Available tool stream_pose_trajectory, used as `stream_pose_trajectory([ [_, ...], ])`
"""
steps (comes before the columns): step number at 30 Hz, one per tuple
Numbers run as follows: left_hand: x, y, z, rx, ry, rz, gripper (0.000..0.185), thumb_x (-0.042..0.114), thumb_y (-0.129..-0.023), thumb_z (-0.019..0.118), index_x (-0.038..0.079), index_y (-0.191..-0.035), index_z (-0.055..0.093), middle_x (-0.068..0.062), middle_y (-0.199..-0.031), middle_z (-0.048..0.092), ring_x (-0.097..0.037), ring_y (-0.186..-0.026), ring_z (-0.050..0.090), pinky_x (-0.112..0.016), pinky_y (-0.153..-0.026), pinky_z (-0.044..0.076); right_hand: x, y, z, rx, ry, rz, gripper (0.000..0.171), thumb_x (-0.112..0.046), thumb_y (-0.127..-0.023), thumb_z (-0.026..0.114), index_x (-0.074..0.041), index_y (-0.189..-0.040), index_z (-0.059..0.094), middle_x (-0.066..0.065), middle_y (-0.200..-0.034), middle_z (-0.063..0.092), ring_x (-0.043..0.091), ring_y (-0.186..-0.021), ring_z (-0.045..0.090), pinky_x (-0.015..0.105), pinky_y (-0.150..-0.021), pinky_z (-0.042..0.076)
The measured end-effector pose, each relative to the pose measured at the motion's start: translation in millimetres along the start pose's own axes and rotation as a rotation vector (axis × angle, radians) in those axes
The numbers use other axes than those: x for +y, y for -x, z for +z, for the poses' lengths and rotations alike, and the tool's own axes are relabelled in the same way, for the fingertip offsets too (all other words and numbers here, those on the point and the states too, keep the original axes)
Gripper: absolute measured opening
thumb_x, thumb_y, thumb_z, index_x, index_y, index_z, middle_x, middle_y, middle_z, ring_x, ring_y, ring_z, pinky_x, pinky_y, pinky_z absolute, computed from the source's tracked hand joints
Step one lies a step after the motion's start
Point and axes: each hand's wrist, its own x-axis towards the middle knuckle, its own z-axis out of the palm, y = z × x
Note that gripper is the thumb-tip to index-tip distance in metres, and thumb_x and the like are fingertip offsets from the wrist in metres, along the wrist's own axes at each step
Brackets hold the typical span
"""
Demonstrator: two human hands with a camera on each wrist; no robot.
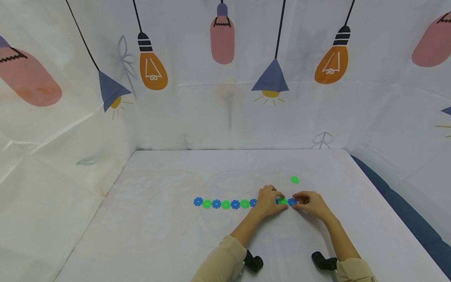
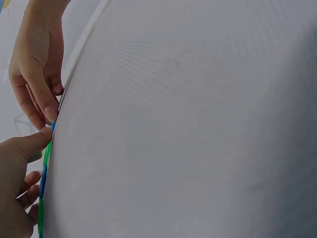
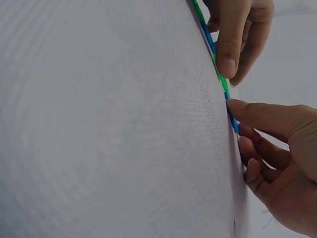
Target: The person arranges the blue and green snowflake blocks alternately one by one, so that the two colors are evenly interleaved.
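Note:
A straight row of alternating blue and green notched, flower-shaped discs (image 1: 226,205) lies along the white table. My left hand (image 1: 269,201) covers part of the row and pinches a green disc (image 1: 283,201) near its right end. At that end, my right hand (image 1: 311,204) pinches the last blue disc (image 1: 292,201) between thumb and fingers. In the right wrist view this blue disc (image 3: 232,116) meets the green disc (image 3: 223,79) edge to edge; whether their slots interlock is too small to tell. The left wrist view shows both hands close together, fingertips at the row.
One loose green disc (image 1: 294,179) lies on the table beyond my hands. The white tabletop (image 1: 148,235) ends at a back edge against a sheet (image 1: 197,113) printed with lamps. Black wrist devices (image 1: 253,261) sit under both forearms.

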Motion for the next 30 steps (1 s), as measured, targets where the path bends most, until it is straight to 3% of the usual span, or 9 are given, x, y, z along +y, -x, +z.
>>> stream_pose_trajectory([
  [7, 5.3, -4.4, 1.6, -0.009, -0.021, 0.006, 0.037, 0.050, -0.078, 0.071, 0.026, -0.107, 0.072, 0.003, -0.101, 0.060, -0.010, -0.094, 0.048, -0.023, -0.077, 0.035, 5, -3, -5, 0.003, -0.005, -0.007, 0.032, -0.012, -0.080, 0.074, 0.008, -0.105, 0.066, 0.017, -0.097, 0.068, 0.018, -0.079, 0.061, 0.025, -0.069, 0.049],
  [18, 10.8, -10.3, 6.1, -0.033, 0.001, -0.018, 0.040, 0.054, -0.078, 0.069, 0.029, -0.109, 0.071, 0.004, -0.104, 0.058, -0.008, -0.096, 0.047, -0.022, -0.077, 0.034, 17, -45, -20, 0.199, 0.040, 0.035, 0.041, -0.011, -0.083, 0.070, 0.012, -0.115, 0.058, 0.029, -0.102, 0.062, 0.038, -0.087, 0.060, 0.040, -0.070, 0.048],
  [24, 12.6, -10.0, 4.9, -0.019, -0.007, -0.012, 0.038, 0.054, -0.078, 0.068, 0.029, -0.107, 0.072, 0.005, -0.101, 0.056, -0.008, -0.093, 0.045, -0.022, -0.075, 0.033, 28, -69, -19, 0.207, 0.059, 0.032, 0.042, -0.014, -0.082, 0.070, 0.013, -0.113, 0.059, 0.029, -0.101, 0.062, 0.040, -0.088, 0.059, 0.044, -0.074, 0.048],
  [30, 12.8, -9.6, 6.1, 0.008, -0.025, 0.005, 0.035, 0.054, -0.077, 0.069, 0.029, -0.101, 0.074, 0.005, -0.098, 0.056, -0.008, -0.091, 0.044, -0.022, -0.073, 0.031, 30, -78, -20, 0.171, 0.048, 0.046, 0.042, -0.016, -0.081, 0.072, 0.014, -0.108, 0.061, 0.030, -0.100, 0.062, 0.042, -0.089, 0.059, 0.048, -0.078, 0.047],
])
